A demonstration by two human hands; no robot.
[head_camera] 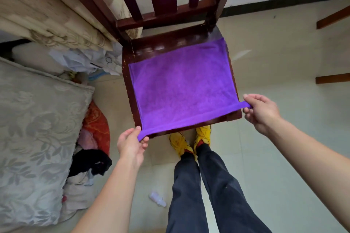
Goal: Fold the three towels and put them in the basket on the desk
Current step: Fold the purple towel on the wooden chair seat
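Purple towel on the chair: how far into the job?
Nothing looks done: the purple towel lies flat, unfolded, on the chair seat. In hand: left hand and right hand each pinch a near corner. Left: folding it. No other towels or basket in view.

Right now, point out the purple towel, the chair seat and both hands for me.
purple towel (181,89): head view, middle of the cloth.
chair seat (170,45): head view, bare back strip.
left hand (130,143): head view, back of hand.
right hand (262,111): head view, back of hand.
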